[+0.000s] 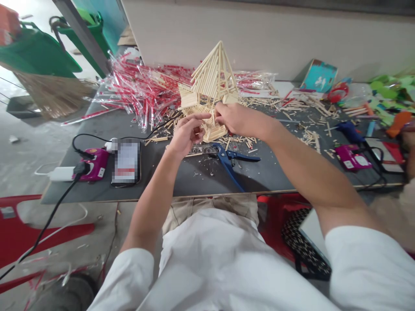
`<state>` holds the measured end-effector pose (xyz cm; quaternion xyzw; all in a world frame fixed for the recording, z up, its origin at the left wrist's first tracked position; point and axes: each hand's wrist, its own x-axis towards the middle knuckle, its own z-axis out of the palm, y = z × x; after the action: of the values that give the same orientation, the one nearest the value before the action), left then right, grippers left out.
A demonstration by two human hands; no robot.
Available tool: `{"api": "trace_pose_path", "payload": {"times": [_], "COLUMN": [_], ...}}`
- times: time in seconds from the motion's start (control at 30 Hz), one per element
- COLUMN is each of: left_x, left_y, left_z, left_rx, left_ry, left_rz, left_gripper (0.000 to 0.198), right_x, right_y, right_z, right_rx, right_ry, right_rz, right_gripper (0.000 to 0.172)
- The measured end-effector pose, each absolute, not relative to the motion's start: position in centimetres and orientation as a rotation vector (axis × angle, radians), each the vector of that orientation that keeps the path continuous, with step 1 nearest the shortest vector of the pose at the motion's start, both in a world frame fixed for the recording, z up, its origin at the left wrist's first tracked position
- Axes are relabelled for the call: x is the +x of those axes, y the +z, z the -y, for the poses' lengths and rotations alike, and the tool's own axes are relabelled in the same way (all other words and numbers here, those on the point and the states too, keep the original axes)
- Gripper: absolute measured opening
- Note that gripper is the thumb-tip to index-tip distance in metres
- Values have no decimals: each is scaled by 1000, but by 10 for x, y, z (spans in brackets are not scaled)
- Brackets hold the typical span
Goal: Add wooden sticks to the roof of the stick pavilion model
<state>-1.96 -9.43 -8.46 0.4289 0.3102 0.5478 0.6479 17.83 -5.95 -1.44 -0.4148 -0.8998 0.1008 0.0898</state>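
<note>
A small house built of wooden sticks (212,82), with a steep pointed roof, stands on the dark grey table (181,172). My right hand (238,120) pinches a short wooden stick (213,116) upright against the front of the house. My left hand (188,133) is just left of it, fingers curled in a pinch near the base of the model; what it holds, if anything, I cannot make out. Blue-handled cutters (231,162) lie on the table right below both hands.
A heap of red-and-clear chopstick wrappers (142,90) lies behind on the left. A pink device (94,164) and a phone (126,162) with cables sit at the left. Cut stick scraps (308,112), a blue glue gun (352,131) and another pink device (352,157) lie right. Red plastic chairs stand below.
</note>
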Motion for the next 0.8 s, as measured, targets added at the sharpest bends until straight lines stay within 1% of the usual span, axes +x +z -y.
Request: {"api": "trace_pose_path", "payload": {"times": [0.13,0.4,0.53,0.6,0.8], "left_x": [-20,-20,-20,-20,-20], "left_y": [-84,-83,-82,-82,-81], "left_z": [95,96,97,97,98], "left_rx": [973,969,973,967,964], "left_ry": [1242,1240,1247,1251,1244], "left_rz": [-701,-691,-716,-708,-710], "left_gripper": [24,21,19,18,17], "right_x": [179,180,184,188,196], "right_y": [-13,-13,-15,-15,-15], "right_z": [63,69,70,69,66], "right_rx": [-1252,-1271,-1193,-1115,-1001], "right_ry": [314,452,452,462,525], "right_rz": [2617,2462,2452,2493,2536], "right_gripper": [10,24,15,16,39]}}
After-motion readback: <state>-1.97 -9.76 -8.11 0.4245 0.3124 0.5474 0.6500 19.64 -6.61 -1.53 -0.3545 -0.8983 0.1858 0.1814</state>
